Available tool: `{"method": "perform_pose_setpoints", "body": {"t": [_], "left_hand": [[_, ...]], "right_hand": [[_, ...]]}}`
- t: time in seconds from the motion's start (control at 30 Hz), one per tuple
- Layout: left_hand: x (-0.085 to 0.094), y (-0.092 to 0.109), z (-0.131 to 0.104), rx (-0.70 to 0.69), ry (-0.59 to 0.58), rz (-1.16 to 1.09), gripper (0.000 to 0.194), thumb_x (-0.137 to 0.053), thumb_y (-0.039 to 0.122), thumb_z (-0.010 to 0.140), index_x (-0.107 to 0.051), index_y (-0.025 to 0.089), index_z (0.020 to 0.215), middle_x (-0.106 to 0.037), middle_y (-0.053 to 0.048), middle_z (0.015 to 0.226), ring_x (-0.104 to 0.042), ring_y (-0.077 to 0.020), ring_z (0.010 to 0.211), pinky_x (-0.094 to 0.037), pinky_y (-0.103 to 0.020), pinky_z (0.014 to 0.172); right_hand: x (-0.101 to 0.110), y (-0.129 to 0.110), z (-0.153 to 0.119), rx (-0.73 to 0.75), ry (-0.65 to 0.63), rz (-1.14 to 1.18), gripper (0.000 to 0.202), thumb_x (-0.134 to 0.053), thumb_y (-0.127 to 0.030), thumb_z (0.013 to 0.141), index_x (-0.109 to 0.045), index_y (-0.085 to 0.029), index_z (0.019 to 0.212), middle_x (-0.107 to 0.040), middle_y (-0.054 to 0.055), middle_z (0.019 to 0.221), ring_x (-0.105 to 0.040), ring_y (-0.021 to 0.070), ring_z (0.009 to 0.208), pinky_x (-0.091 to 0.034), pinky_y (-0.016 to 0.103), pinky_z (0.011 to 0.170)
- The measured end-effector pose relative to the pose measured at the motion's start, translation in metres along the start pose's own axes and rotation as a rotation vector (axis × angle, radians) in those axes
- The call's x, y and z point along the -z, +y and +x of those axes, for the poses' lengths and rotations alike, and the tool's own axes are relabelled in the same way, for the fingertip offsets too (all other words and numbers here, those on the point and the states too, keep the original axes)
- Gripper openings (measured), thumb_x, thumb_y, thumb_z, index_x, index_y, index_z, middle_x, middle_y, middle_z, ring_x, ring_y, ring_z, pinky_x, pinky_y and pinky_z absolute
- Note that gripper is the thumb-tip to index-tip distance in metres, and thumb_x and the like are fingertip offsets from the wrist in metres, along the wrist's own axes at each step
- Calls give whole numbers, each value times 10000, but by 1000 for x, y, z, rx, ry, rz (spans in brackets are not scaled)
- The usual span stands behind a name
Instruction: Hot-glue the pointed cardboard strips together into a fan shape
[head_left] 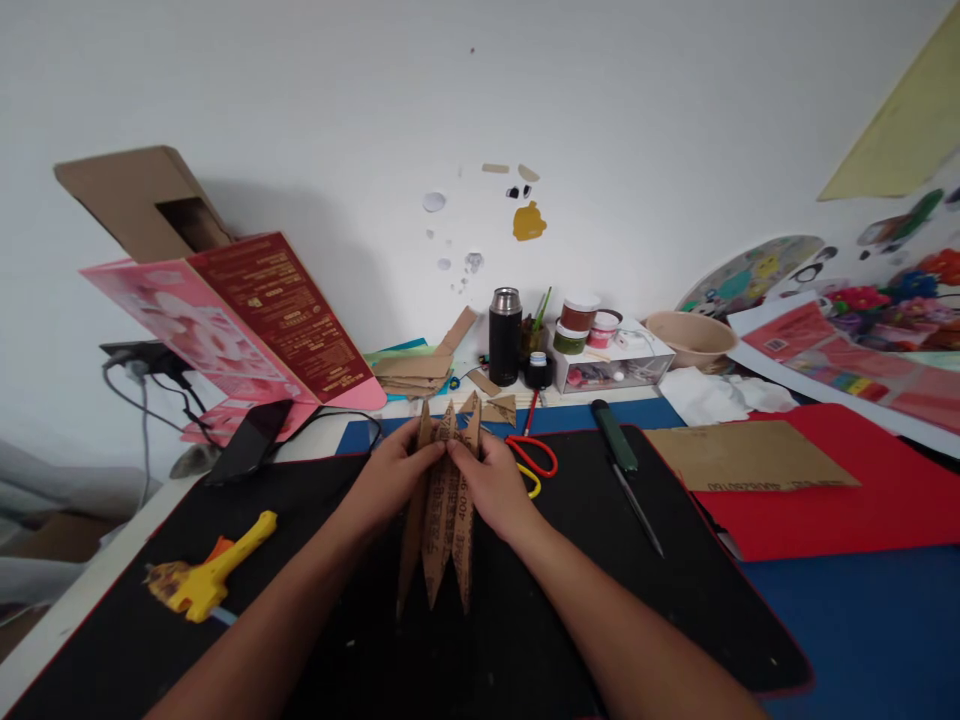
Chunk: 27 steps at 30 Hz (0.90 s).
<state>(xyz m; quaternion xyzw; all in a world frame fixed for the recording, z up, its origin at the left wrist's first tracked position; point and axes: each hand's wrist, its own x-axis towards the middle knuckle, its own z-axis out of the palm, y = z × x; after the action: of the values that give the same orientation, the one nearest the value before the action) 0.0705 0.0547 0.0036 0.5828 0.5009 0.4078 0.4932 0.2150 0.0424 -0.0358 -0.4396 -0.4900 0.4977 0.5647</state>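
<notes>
Both hands grip a folded piece of brown cardboard [448, 510] in the middle of the view. It is pleated lengthwise into pointed strips, with dark printed characters on its face. My left hand [401, 468] is closed on its left side, and my right hand [491, 480] is closed on its right side, the two thumbs almost meeting at the upper middle. Just beyond my right hand lie scissors with red and yellow handles [538, 458], partly hidden by that hand. The cardboard's lower points hang over the black mat [525, 640].
A yellow glue gun [214, 575] lies at left, near a black phone [250, 440]. To the right are a green utility knife [615, 437], a pointed metal tool [637, 510], and flat cardboard [750, 457] on red sheets [847, 515]. A black thermos [505, 338] stands by the wall.
</notes>
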Motion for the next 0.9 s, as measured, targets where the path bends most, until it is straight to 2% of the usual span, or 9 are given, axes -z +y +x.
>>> {"method": "perform_pose_setpoints", "body": {"t": [0.2,0.37,0.7,0.9], "left_hand": [[-12,-6,-4,33,94,-156,398,-774,398,714,-713,202,1055,-761,-35,970,-691,-279,929,-509,-357,846],[-18,-8,-8,61,120,-258,421,-788,397,710,-695,201,1072,-761,-35,984,-701,-271,947,-510,-337,846],[-26,-12,-12,63,196,-280,395,-767,397,724,-706,201,1062,-766,-24,938,-716,-246,848,-536,-338,818],[-27,-14,-14,57,189,-335,365,-778,381,727,-703,201,1035,-764,-19,932,-718,-237,845,-540,-334,821]], "right_hand": [[-1,0,0,-41,0,95,266,-658,-367,855,-754,-184,1023,-785,66,1043,-709,292,1024,-532,400,919],[-2,-2,-1,-87,-11,183,261,-673,-370,837,-758,-199,1015,-786,53,1032,-705,288,1038,-528,388,910],[-6,-10,-5,-80,-20,219,275,-625,-336,823,-769,-212,1022,-787,24,982,-701,266,970,-529,362,888],[-7,-8,-5,-85,3,226,267,-641,-342,806,-762,-195,994,-784,23,935,-699,258,920,-530,348,848]]}}
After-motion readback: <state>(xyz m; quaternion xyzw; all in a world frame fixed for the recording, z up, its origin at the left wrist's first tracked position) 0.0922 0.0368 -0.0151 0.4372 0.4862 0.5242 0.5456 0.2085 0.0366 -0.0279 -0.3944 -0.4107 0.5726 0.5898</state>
